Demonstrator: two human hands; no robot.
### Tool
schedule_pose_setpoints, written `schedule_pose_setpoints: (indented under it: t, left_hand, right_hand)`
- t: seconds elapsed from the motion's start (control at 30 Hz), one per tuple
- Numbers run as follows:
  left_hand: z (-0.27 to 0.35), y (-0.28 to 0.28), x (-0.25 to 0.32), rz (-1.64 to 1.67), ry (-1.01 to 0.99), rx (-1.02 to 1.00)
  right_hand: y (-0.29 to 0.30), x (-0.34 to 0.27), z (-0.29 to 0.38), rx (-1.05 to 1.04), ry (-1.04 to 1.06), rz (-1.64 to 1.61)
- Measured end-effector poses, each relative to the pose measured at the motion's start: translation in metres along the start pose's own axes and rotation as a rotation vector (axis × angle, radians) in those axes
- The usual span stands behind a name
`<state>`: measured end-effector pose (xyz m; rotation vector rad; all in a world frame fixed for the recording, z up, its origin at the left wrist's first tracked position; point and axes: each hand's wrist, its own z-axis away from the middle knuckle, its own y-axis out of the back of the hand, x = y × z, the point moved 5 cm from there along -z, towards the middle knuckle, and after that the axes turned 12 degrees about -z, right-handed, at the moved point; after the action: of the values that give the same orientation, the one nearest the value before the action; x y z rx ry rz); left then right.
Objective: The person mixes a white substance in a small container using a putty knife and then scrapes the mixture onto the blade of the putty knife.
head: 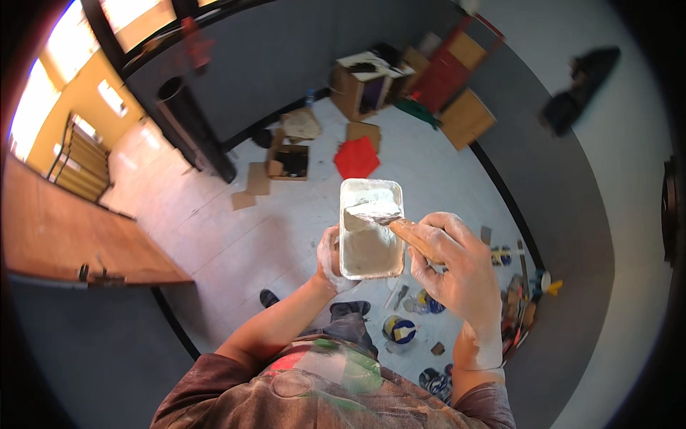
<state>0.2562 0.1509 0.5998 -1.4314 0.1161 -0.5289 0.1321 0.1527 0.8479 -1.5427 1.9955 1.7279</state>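
Note:
My left hand [333, 260], dusted with white, holds a rectangular tray [372, 272] from its left side and underneath; part of the hand is hidden by the tray. White paste [378, 206] lies in the upper part of the tray, and a thin greyish film coats the lower part. My right hand [453, 252], also white with dust, grips the wooden handle of a putty knife [415, 238]. The knife's blade is inside the tray, at the lower edge of the white paste.
Paint containers [399, 328] and tools [520, 316] lie on the floor at lower right. Beyond the tray are a red cloth [357, 157], a cardboard box [289, 163] and a small cabinet [358, 88]. A wooden door [86, 230] stands at left, a dark cylinder [195, 128] by the wall.

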Motion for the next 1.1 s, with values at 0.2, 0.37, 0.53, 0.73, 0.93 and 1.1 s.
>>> schedule_pose_setpoints:
  t: [0.2, 0.37, 0.53, 0.73, 0.93, 1.1]
  left_hand:
    - [0.116, 0.069, 0.142, -0.134, -0.279, 0.045]
    - [0.194, 0.092, 0.234, 0.065, -0.463, 0.153]
    - [0.256, 0.12, 0.302, 0.142, -0.647, 0.157]
    - [0.294, 0.136, 0.368, 0.086, -0.843, 0.172]
    - [0.32, 0.164, 0.451, -0.053, -1.013, 0.195]
    - [0.329, 0.185, 0.52, -0.102, -1.025, 0.399]
  right_hand:
    - [-0.168, -0.07, -0.072, -0.263, 0.127, 0.021]
    - [-0.275, -0.153, -0.104, -0.5, 0.225, 0.148]
    - [-0.321, -0.215, -0.14, -0.609, 0.362, 0.047]
    - [-0.381, -0.244, -0.187, -0.665, 0.454, -0.089]
    - [-0.436, -0.275, -0.266, -0.608, 0.549, -0.277]
    - [-0.522, -0.28, -0.353, -0.629, 0.641, -0.246]
